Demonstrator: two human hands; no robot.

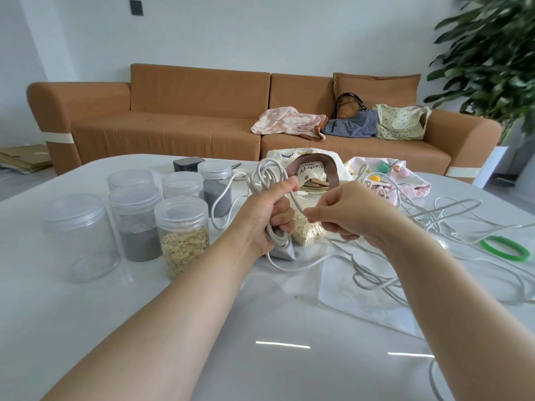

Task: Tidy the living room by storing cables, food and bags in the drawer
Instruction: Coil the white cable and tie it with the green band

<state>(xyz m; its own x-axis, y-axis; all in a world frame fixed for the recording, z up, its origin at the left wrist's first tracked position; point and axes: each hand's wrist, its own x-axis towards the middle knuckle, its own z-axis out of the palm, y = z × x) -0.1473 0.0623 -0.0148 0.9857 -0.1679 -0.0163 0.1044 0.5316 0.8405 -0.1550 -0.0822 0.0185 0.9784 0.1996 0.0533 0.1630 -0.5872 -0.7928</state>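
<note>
Well, the head view is the only one, and it shows the job barely begun. The left hand (269,215) has its fingers curled tight round a coiled white cable (266,172), whose loops stand up above the knuckles and hang out below the palm. The right hand (344,215), just beside it, pinches a strand of the same cable between thumb and forefinger, and the other fingers are loosely bent beneath. From that pinch the cord runs off to the right into a tangle of loose cables (434,218) spread over the white table (260,357).

Beyond the left fingertips stands a tote bag (307,166) with a brown strap. Past the right fingers lies a pink pouch (405,178). Directly behind and under both hands sits a clear packet of oats (309,230). To the left of the left hand are lidded jars, among them an oat jar (182,235), a jar of grey powder (136,224) and an empty jar (78,235). Far to the right of the right hand lies a green band (505,247).

Three more bags (353,124) rest on the brown sofa (173,117), well beyond both hands.

No drawer is in view. By my reckoning nothing is stored yet: one cable is part wound, and the other cables, the food and every bag remain to be put away.
</note>
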